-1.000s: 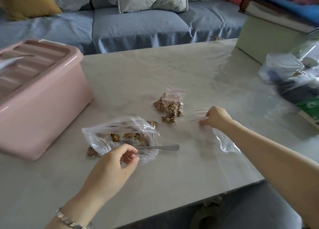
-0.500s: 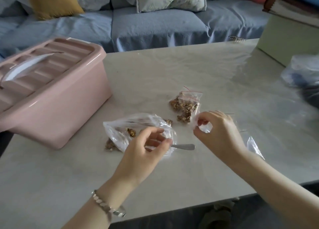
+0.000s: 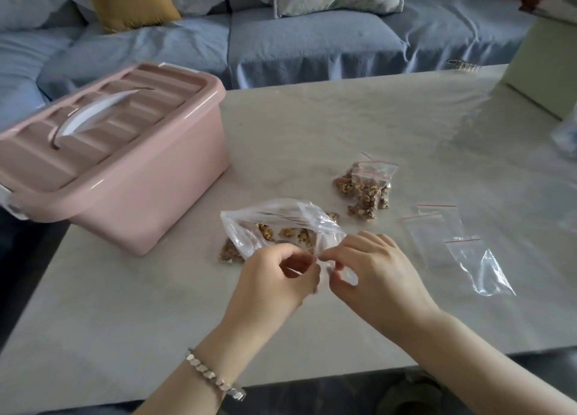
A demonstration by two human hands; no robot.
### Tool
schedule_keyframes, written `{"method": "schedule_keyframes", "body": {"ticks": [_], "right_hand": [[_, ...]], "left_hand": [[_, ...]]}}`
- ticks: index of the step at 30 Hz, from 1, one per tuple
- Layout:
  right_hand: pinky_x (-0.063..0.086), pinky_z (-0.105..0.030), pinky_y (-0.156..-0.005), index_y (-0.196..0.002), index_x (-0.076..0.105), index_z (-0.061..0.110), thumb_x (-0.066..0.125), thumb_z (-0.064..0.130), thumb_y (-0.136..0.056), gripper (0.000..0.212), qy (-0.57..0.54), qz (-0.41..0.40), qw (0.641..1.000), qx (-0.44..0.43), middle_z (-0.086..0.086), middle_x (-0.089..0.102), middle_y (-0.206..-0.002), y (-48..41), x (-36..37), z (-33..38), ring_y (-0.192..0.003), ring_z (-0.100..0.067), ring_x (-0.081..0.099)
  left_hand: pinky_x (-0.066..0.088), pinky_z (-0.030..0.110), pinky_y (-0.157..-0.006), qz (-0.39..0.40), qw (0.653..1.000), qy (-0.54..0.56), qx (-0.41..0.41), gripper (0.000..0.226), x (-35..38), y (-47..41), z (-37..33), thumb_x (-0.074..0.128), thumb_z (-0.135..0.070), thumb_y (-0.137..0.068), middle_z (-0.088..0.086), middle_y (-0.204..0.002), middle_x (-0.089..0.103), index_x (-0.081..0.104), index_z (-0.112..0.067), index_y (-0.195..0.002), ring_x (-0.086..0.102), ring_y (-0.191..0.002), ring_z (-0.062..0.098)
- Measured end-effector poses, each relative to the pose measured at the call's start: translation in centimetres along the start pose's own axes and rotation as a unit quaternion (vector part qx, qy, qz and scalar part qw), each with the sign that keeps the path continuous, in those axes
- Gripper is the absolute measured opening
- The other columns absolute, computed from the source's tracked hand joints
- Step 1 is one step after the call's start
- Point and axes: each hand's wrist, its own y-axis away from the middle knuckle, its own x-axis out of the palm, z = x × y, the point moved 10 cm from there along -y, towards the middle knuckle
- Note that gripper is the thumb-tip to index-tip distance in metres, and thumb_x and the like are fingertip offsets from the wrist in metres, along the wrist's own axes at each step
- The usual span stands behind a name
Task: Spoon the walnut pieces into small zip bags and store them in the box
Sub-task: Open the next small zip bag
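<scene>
My right hand (image 3: 374, 271) has brought an empty bag (image 3: 345, 278) to my left hand (image 3: 274, 277); both hands now pinch its mouth, I think to open it for filling.

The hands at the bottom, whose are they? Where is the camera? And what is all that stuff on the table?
They belong to a person, not a machine. The camera sits on the person's head and looks down, so you see what they see. The left hand and the right hand both pinch a clear small bag between them. On the table lie a big bag with walnut pieces, a pile of filled bags, some empty bags and a pink box with its lid on.
</scene>
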Motion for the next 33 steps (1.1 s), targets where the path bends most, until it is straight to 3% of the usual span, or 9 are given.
{"method": "schedule_keyframes", "body": {"ticks": [3,5,6,8,11,18,23,27,33], "right_hand": [[0.051,-0.031,-0.071,-0.092,0.071,0.022,0.075,0.010,-0.064,0.030,-0.037,0.032,0.999,0.002,0.011,0.064,-0.082,0.3,0.9,0.0,-0.080,-0.016,0.060],[0.042,-0.017,-0.087,-0.099,0.070,0.024,0.072,0.011,-0.072,0.030,-0.130,0.048,0.988,0.062,0.023,0.057,-0.089,0.5,1.2,-0.9,-0.093,-0.001,0.053],[0.036,-0.008,-0.087,-0.099,0.070,0.025,0.070,0.011,-0.075,0.028,-0.171,0.054,0.979,0.099,0.028,0.054,-0.090,0.6,1.3,-1.4,-0.094,0.005,0.049],[0.036,-0.002,-0.080,-0.096,0.070,0.028,0.066,0.016,-0.078,0.022,-0.219,0.057,0.962,0.151,0.028,0.058,-0.088,0.8,1.5,-2.0,-0.092,0.009,0.051],[0.044,-0.006,-0.070,-0.090,0.072,0.031,0.062,0.023,-0.083,0.014,-0.290,0.060,0.934,0.198,0.022,0.068,-0.080,0.8,2.0,-1.8,-0.081,0.007,0.058],[0.040,-0.007,-0.052,-0.078,0.074,0.032,0.063,0.024,-0.085,0.016,-0.351,0.072,0.910,0.210,0.021,0.068,-0.065,0.7,2.0,-1.0,-0.059,0.004,0.059],[0.045,-0.013,-0.061,-0.080,0.074,0.035,0.070,0.020,-0.079,0.016,-0.380,0.111,0.896,0.202,0.015,0.071,-0.069,0.8,1.6,-0.7,-0.061,0.005,0.061],[0.050,-0.019,-0.067,-0.078,0.071,0.043,0.070,0.015,-0.079,0.028,-0.339,0.116,0.914,0.190,0.018,0.071,-0.074,0.8,1.1,-0.9,-0.067,0.003,0.063],[0.052,-0.030,-0.073,-0.080,0.072,0.043,0.066,0.014,-0.082,0.029,-0.369,0.131,0.898,0.198,0.012,0.073,-0.076,1.0,1.3,-1.0,-0.073,-0.011,0.068]], "left_hand": [[0.052,0.024,-0.049,-0.018,1.000,0.017,-0.015,0.016,-0.7,0.2,0.6,0.063,-0.011,-0.084,-0.002,-0.060,0.070,0.071,-0.016,-0.071,0.068,-0.057,0.015],[0.051,0.020,-0.048,-0.028,0.999,0.038,-0.023,0.019,-1.0,0.3,0.8,0.062,-0.008,-0.086,-0.002,-0.060,0.070,0.071,-0.014,-0.070,0.069,-0.057,0.011],[0.051,0.020,-0.049,-0.028,0.998,0.052,-0.027,0.020,-1.1,0.4,0.9,0.062,-0.007,-0.086,-0.002,-0.061,0.070,0.071,-0.015,-0.069,0.069,-0.058,0.011],[0.052,0.020,-0.051,-0.022,0.997,0.069,-0.028,0.020,-1.0,0.4,0.9,0.063,-0.008,-0.086,-0.001,-0.063,0.071,0.072,-0.016,-0.070,0.070,-0.061,0.011],[0.054,0.022,-0.054,0.002,0.997,0.078,-0.019,0.019,-0.5,0.5,0.4,0.061,-0.009,-0.087,0.002,-0.065,0.071,0.074,-0.016,-0.075,0.069,-0.065,0.012],[0.050,0.018,-0.053,0.047,0.996,0.066,-0.024,0.013,0.2,0.5,0.2,0.064,-0.011,-0.086,0.003,-0.066,0.072,0.073,-0.009,-0.077,0.070,-0.063,0.012],[0.045,0.015,-0.048,0.049,0.992,0.102,-0.054,0.011,0.5,0.4,0.1,0.067,-0.014,-0.082,0.004,-0.060,0.071,0.074,-0.011,-0.074,0.068,-0.056,0.011],[0.044,0.014,-0.048,0.061,0.990,0.112,-0.062,0.013,0.9,0.3,0.1,0.067,-0.016,-0.081,0.002,-0.061,0.071,0.073,-0.015,-0.070,0.068,-0.056,0.012],[0.044,0.016,-0.049,0.065,0.991,0.111,-0.036,0.014,1.0,0.4,-0.1,0.063,-0.010,-0.084,0.000,-0.060,0.069,0.071,-0.011,-0.073,0.067,-0.054,0.012]]}}
